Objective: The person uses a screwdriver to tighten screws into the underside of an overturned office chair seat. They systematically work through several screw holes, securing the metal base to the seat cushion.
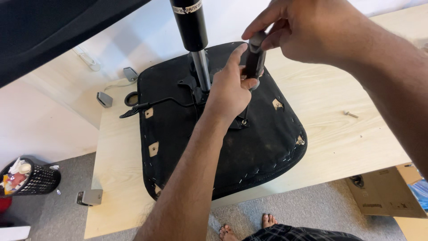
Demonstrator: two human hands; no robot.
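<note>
Over the upturned seat [249,147], both hands gripping a dark handle [255,58], arms outstretched

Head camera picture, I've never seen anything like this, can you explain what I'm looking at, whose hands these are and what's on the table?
This is one picture from a camera worn on a person's head, looking down at their own two bare hands; their feet show at the bottom edge. On a light wooden table lies an office chair seat, upside down, its black underside facing up. A black and silver gas cylinder stands up from its middle. The left hand and the right hand together hold a dark tool handle upright over the seat's mechanism. A loose bolt lies on the table to the right. A black waste basket and a cardboard box sit on the grey floor.
</note>
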